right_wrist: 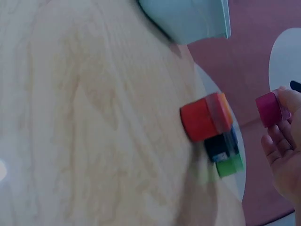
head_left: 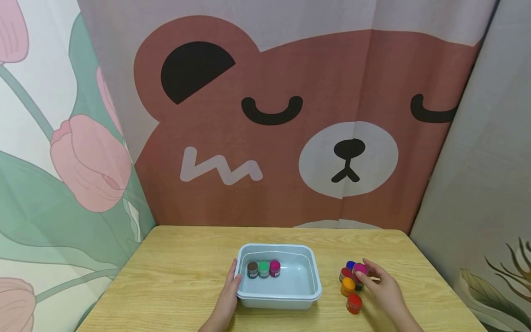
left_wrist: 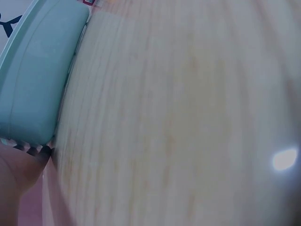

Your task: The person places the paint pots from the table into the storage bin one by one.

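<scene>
Three small paint jars, a brown one [head_left: 252, 269], a green one [head_left: 263, 269] and a magenta one [head_left: 274, 268], are seen lined up side by side in the left half of a pale blue tray [head_left: 275, 303] on a wood-grain table [head_left: 186, 267]. Another magenta jar [head_left: 360, 269] is pinched between the thumb and fingers of the right hand [head_left: 386, 289], held up off the table to the right of the tray. Just beside it, more jars are gathered: a blue one [head_left: 351, 265], a dark red one [head_left: 345, 274], an orange one [head_left: 348, 287] and, nearest the camera, a bright red one [head_left: 354, 304]. A dark jar [right_wrist: 221, 148] and a light green jar [right_wrist: 229, 165] are caught by the right wrist view. The tray's left wall is touched by the left hand [head_left: 226, 297]; whether its fingers are curled around the rim cannot be told. A bear-print curtain [head_left: 319, 83] is hung behind.
</scene>
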Demonstrator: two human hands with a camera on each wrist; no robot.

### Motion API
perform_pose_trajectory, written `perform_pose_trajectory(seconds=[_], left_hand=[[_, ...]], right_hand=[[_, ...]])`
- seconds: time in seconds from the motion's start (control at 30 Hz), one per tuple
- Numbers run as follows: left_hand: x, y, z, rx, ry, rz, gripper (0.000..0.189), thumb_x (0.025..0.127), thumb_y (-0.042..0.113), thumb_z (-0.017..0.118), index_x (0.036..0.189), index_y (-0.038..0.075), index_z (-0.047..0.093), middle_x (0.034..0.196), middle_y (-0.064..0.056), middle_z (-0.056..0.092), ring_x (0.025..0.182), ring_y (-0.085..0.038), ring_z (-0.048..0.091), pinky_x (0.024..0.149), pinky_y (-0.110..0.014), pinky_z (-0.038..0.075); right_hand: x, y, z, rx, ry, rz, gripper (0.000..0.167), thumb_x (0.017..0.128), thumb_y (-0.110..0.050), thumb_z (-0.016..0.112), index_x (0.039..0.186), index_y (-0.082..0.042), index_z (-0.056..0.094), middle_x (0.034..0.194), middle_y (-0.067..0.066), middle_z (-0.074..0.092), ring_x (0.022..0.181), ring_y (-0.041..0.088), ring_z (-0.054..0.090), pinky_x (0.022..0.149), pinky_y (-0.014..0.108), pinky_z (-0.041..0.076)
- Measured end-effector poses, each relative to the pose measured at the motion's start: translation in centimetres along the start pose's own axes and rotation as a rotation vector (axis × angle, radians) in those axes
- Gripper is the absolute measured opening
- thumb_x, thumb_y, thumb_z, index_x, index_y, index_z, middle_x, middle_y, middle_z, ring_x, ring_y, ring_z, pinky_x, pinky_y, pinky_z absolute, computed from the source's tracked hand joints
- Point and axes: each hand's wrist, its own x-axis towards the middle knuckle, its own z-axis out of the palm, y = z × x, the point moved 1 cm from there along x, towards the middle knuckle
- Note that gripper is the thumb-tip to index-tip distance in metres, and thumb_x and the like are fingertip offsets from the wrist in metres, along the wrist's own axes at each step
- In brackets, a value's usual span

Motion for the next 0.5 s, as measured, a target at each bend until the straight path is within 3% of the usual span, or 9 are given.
perform_pose_trajectory(seconds=[0.23,0.5], left_hand=[[0.0,0.0,0.0,-0.006,-0.004,-0.001,0.061,0.106,0.038,0.031,0.159,0.015,0.01,0.164,-0.019,0.006,0.149,-0.049,0.0,0.113,-0.074,-0.001],[0.0,0.0,0.0,-0.005,-0.007,-0.004,0.06,0.106,0.036,0.03,0.159,0.014,0.01,0.164,-0.019,0.007,0.149,-0.048,0.0,0.113,-0.073,0.0]], right_hand=[[0.4,-2.1,0.5,0.05,-0.006,-0.075,0.066,0.093,-0.041,0.065,0.143,-0.001,0.048,0.134,0.02,0.057,0.107,0.012,0.055,0.081,0.01,0.05],[0.6,-4.2,2.0,0.117,0.003,-0.114,0.053,0.091,-0.03,0.07,0.134,-0.003,0.058,0.122,0.017,0.059,0.099,0.014,0.06,0.077,0.014,0.054]])
